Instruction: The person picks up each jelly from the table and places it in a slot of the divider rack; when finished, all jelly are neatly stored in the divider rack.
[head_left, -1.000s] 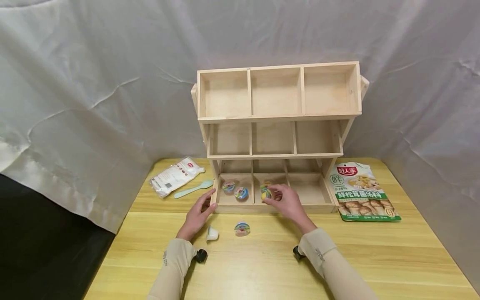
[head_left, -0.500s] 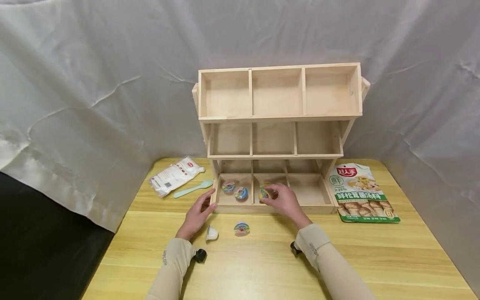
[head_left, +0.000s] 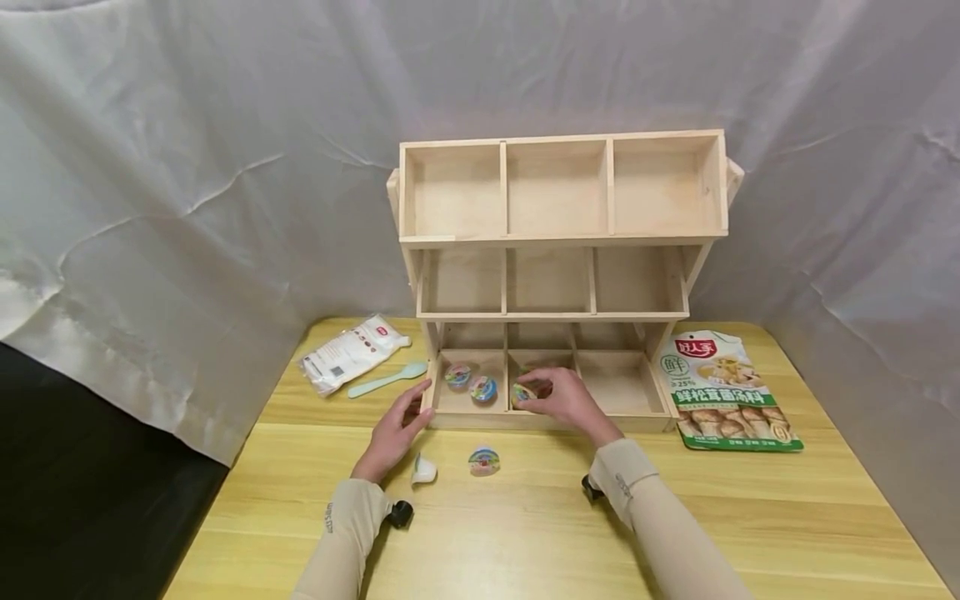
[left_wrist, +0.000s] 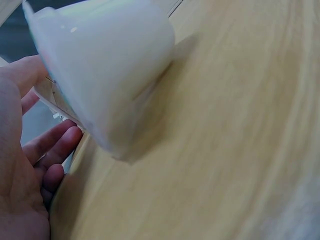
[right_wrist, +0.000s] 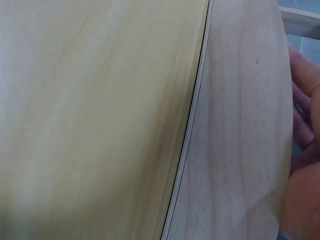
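Observation:
In the head view, my right hand [head_left: 564, 398] pinches a small jelly cup [head_left: 523, 393] with a yellow and green lid, low in the bottom middle compartment. Part of another cup [head_left: 529, 367] shows just behind it, mostly hidden by the fingers. Two jelly cups [head_left: 483, 389] with blue-patterned lids sit in the bottom left compartment. At the left front corner of the wooden rack [head_left: 551, 422], my left hand [head_left: 392, 433] touches the tray with loosely bent fingers. A white jelly cup [left_wrist: 107, 70] lies tipped over on the table beside that hand. Another cup [head_left: 483, 461] lies in front of the tray.
The rack has stepped tiers, each split into three compartments. A white packet [head_left: 354, 354] and a pale green spoon [head_left: 387, 379] lie left of it. A mushroom soup pouch [head_left: 731, 392] lies on the right. Grey cloth [head_left: 225, 167] hangs behind the table.
My right hand has shifted the jelly cup slightly left and down within the middle compartment, turning its lid. The left hand has stayed at the tray corner.

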